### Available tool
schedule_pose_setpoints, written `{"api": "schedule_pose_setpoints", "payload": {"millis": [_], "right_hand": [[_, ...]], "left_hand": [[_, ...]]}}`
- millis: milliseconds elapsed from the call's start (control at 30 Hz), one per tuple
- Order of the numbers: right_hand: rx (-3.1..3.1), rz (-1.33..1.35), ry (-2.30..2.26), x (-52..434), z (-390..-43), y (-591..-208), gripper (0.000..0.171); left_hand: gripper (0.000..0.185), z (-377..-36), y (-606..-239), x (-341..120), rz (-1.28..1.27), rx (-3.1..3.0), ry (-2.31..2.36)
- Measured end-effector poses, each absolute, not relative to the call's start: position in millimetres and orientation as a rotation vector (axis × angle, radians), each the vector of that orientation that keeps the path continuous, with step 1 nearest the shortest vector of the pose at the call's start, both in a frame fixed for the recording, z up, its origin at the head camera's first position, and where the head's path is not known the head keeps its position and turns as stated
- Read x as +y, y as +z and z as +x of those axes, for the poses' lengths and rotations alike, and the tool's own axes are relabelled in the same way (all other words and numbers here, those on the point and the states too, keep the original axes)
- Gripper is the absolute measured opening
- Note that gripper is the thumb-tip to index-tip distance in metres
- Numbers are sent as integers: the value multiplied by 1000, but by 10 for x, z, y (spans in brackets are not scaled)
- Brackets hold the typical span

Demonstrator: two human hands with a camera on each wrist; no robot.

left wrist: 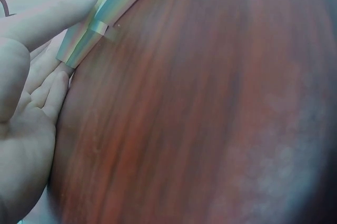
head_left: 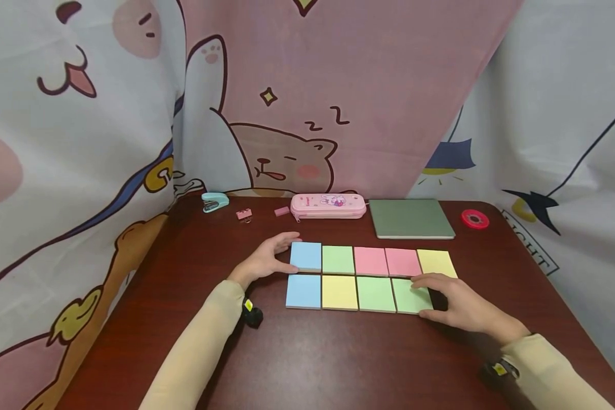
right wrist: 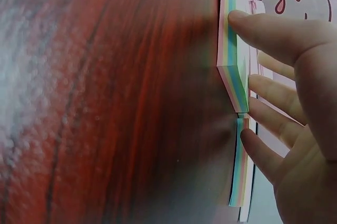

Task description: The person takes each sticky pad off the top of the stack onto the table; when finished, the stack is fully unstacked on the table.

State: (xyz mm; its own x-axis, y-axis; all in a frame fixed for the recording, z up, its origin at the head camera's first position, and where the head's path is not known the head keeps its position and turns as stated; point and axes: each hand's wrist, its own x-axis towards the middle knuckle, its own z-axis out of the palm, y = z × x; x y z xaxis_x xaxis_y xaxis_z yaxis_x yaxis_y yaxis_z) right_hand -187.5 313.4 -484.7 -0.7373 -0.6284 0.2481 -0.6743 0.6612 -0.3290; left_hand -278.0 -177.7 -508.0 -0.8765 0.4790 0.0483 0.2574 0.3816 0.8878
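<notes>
Two rows of square sticky note pads lie on the dark wooden table (head_left: 318,353). The back row runs blue (head_left: 306,256), green (head_left: 337,259), two pink (head_left: 370,261), then yellow (head_left: 435,262). In front lie blue (head_left: 303,291), yellow (head_left: 339,293) and two green pads. My left hand (head_left: 263,259) rests at the left end of the back row, its thumb and fingers spread about the blue pad. My right hand (head_left: 461,302) touches the rightmost green pad (head_left: 407,296), thumb by its front corner. In the right wrist view its fingers (right wrist: 276,90) are fairly straight, beside layered coloured edges.
Along the back stand a mint stapler (head_left: 215,201), a pink binder clip (head_left: 244,214), a small pink block (head_left: 282,211), a pink pencil case (head_left: 329,207), a green notebook (head_left: 411,218) and a red tape roll (head_left: 475,219). Printed cloth (head_left: 369,85) hangs round the table.
</notes>
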Motion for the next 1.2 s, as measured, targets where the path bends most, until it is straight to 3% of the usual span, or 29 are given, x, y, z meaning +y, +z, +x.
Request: {"api": "schedule_pose_setpoints", "payload": {"millis": [833,1200], "right_hand": [[-2726,1050,691,3104,-1912,-4784,59],[-2672,1004,792,2413,-2230,-4629,60]], "left_hand": [[90,-2791,-5074,-1785,678,2418,1500],[90,-2782,-5099,-1783,694,2395,1524]]}}
